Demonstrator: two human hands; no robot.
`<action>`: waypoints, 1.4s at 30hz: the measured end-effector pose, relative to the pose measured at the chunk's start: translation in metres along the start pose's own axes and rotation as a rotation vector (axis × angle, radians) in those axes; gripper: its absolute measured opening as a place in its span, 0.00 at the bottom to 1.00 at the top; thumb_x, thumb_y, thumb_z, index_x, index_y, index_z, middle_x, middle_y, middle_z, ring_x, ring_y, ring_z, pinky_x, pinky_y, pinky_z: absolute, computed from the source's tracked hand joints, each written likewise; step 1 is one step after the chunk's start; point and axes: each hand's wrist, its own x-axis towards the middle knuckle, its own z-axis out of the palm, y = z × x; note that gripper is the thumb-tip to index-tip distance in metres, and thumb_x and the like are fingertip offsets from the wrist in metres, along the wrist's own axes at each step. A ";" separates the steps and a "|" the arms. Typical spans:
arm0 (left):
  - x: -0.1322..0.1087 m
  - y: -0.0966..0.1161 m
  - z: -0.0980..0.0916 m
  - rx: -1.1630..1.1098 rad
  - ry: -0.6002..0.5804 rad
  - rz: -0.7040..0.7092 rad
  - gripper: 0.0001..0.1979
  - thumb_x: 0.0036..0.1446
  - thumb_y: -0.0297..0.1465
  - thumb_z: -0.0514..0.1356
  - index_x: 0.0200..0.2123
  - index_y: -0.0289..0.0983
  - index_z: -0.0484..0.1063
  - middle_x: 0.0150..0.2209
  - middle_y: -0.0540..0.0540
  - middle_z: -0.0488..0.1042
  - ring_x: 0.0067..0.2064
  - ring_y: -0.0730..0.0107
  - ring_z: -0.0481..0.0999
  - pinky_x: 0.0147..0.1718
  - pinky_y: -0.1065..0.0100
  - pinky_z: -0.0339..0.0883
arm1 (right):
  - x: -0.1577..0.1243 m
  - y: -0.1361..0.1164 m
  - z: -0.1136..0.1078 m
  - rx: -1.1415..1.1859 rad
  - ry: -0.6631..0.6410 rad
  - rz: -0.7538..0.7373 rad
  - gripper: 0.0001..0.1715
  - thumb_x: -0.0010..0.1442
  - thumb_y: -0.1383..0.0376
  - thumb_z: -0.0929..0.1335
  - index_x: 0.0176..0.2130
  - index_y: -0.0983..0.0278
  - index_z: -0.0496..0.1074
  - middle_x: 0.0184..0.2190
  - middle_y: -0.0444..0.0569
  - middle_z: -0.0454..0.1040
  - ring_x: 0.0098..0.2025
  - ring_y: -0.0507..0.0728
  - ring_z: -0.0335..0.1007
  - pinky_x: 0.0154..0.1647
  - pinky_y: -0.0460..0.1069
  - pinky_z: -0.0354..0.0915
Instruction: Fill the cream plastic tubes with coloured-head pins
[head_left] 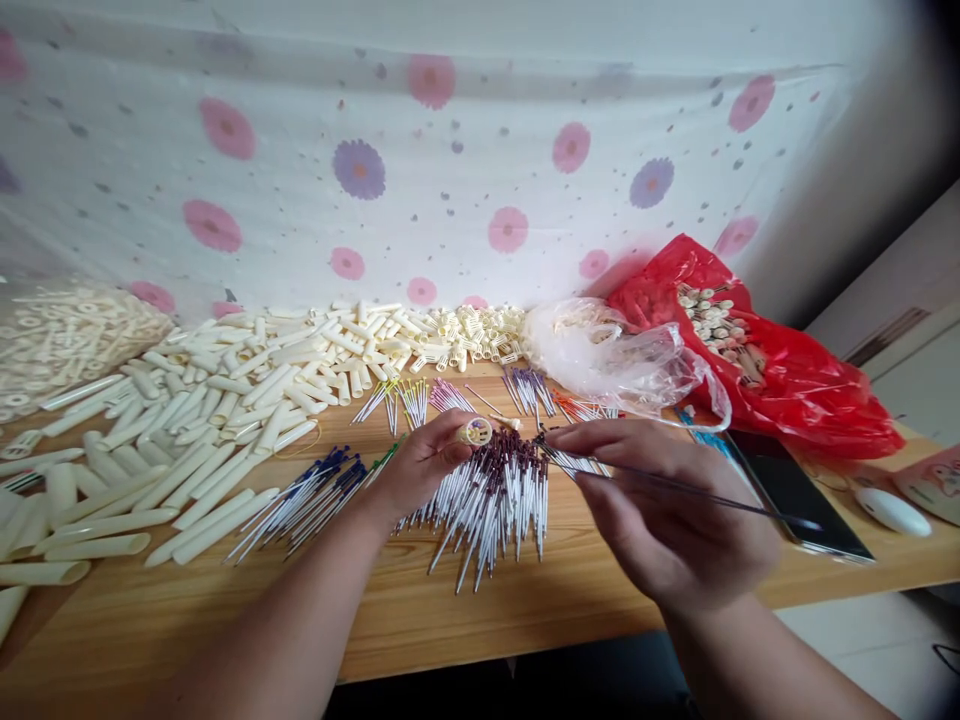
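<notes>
My left hand [424, 462] is closed around a cream plastic pen part [477, 432], whose round open end with inner slots faces me. My right hand [675, 510] grips a long thin dark metal tool [720, 498], possibly tweezers; motion blurs it. Its tip is a little to the right of the pen part. Beneath and between both hands lies a fanned pile of white pen refills with dark maroon ends [491, 500]. More refills with blue ends [307, 495] are left of my left wrist. Several dark-tipped refills show beside my right fingers.
Cream pen barrels [202, 450] cover the table's left. Shorter slotted parts [472, 335] are heaped behind. Refills with yellow, pink, purple [529, 390] and orange ends lie in groups. A clear bag [615, 350], red bag [810, 400], phone [795, 490] and white mouse [892, 511] stand right.
</notes>
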 end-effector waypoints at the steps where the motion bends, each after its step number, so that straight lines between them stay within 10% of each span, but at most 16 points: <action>1: 0.000 0.001 0.000 -0.014 -0.002 -0.003 0.23 0.56 0.49 0.56 0.44 0.37 0.73 0.35 0.47 0.71 0.37 0.67 0.68 0.38 0.67 0.60 | 0.001 0.000 0.007 0.001 -0.025 0.003 0.18 0.50 0.80 0.68 0.40 0.65 0.70 0.33 0.49 0.76 0.38 0.57 0.76 0.36 0.52 0.74; 42: 0.003 0.005 0.008 -0.077 0.094 0.162 0.12 0.55 0.39 0.62 0.39 0.39 0.76 0.37 0.45 0.74 0.41 0.65 0.71 0.41 0.65 0.63 | -0.008 0.011 0.045 -0.098 0.069 0.001 0.17 0.51 0.78 0.69 0.42 0.66 0.70 0.33 0.49 0.76 0.35 0.53 0.75 0.35 0.49 0.73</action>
